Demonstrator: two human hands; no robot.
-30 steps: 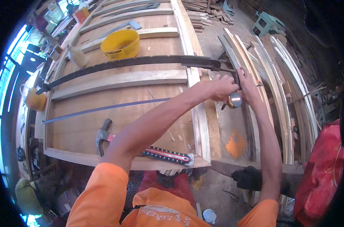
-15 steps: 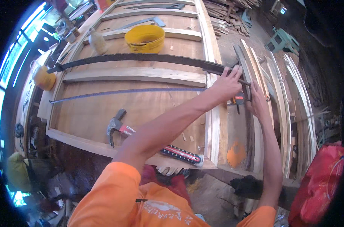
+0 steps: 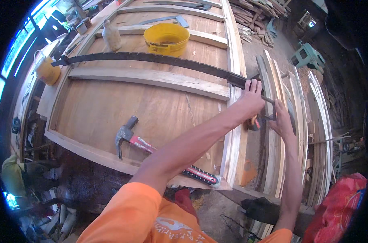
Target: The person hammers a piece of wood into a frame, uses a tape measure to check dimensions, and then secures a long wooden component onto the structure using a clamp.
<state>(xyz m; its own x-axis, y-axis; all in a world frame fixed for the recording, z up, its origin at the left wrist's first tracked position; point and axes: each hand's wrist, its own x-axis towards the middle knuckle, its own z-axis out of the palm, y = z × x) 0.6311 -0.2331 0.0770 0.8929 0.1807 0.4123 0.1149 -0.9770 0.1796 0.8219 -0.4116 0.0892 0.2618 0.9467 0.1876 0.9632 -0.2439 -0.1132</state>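
A long dark notched bar clamp (image 3: 159,59) spans a wooden frame panel (image 3: 103,101) from side to side. My left hand (image 3: 252,99) is closed over the clamp's right end, by the panel's right rail. Just beyond it, the fingers of my right hand (image 3: 283,120) curl round the handle at the screw end. An orange and black tape measure (image 3: 255,123) shows partly below my left hand; whether that hand touches it I cannot tell. A claw hammer (image 3: 140,143) with a red and black handle lies on the panel under my left forearm, which hides part of its handle.
Behind the clamp stand a yellow tub (image 3: 167,42) and a cloudy bottle (image 3: 111,37). A metal square (image 3: 180,21) lies farther back. A yellow container (image 3: 47,73) is at the left. Long wood strips (image 3: 299,105) lie to the right, near a green stool (image 3: 309,56) and red sack (image 3: 340,210).
The tape blade that stretched across the panel no longer shows. Both hands appear slightly lower and farther right, still at the clamp's right end. The whole view has shifted a little.
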